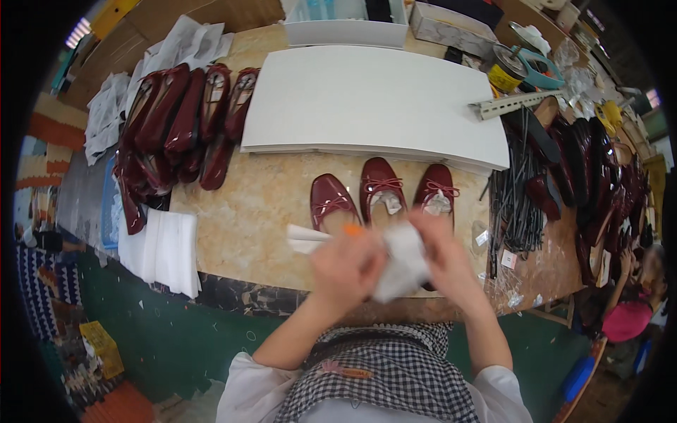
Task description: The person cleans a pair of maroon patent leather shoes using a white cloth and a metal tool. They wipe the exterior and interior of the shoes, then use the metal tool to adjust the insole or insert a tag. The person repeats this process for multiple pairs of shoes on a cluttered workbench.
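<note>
Both my hands meet over the near edge of the table and crumple a wad of white tissue paper (402, 264). My left hand (345, 266) grips its left side, with something small and orange showing at the fingertips. My right hand (446, 259) grips the right side. Just beyond the hands stand three glossy dark red flat shoes with bows: one at the left (330, 199), one in the middle (381, 185) and one at the right (435, 189). The middle and right shoes have white paper stuffed in them. A white paper strip (305, 238) lies left of my left hand.
A stack of large white boards (367, 99) lies mid-table. Several more red shoes (180, 123) lie at the left, a pile of white sheets (166, 250) at the near left edge. Dark shoe parts and black strips (522, 190) crowd the right. Boxes (451, 25) stand at the back.
</note>
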Demonstrator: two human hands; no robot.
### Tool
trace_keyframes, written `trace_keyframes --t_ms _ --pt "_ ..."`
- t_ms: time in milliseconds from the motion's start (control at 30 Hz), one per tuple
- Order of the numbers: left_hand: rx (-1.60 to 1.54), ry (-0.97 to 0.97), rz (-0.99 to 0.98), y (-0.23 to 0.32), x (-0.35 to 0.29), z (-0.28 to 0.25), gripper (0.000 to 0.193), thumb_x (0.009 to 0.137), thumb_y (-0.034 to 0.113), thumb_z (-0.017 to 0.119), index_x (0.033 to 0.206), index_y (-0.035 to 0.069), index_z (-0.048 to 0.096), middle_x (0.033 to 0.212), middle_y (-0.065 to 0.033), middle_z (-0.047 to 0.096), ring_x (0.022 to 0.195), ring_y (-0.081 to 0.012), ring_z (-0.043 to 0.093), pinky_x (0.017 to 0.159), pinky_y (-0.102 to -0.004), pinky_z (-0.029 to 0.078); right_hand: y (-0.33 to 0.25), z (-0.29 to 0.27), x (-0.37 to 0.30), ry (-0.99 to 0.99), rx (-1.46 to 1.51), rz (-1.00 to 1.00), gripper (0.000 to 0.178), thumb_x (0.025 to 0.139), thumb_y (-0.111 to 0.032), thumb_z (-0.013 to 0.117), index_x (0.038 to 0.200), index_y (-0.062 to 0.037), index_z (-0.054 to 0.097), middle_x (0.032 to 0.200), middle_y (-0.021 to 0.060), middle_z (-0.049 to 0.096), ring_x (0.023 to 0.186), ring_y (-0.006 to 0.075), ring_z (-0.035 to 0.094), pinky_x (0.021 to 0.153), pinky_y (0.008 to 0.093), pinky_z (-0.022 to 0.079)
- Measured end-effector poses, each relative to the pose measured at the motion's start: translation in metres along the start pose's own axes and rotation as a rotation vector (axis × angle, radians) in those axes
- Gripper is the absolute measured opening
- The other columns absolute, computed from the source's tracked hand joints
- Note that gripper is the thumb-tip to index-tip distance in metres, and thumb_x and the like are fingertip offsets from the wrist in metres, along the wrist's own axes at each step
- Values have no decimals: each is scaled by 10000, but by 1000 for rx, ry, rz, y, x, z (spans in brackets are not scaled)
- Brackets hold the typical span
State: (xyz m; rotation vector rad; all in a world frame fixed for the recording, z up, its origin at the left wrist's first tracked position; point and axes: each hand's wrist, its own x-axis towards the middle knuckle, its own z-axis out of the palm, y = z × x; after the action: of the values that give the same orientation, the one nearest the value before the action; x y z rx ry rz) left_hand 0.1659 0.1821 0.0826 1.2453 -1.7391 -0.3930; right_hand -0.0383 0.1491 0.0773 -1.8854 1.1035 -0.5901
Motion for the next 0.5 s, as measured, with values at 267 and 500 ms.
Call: trace_keyframes --t_ms 267,500 --pt "-377 -53 -594 -50 -36 -5 256 916 162 500 1093 -4 580 950 -174 621 841 -306 613 761 -384 491 3 50 52 179 431 206 539 731 -9 695 1252 -46 559 1221 197 584 1054 340 617 904 357 504" --pt "233 -355 -115 -15 -77 17 149 768 192 630 733 50 654 710 -97 621 685 -256 621 668 -379 479 10 100 84 36 -570 -447 193 700 -44 632 892 -54 646 878 95 499 840 245 547 728 371 463"
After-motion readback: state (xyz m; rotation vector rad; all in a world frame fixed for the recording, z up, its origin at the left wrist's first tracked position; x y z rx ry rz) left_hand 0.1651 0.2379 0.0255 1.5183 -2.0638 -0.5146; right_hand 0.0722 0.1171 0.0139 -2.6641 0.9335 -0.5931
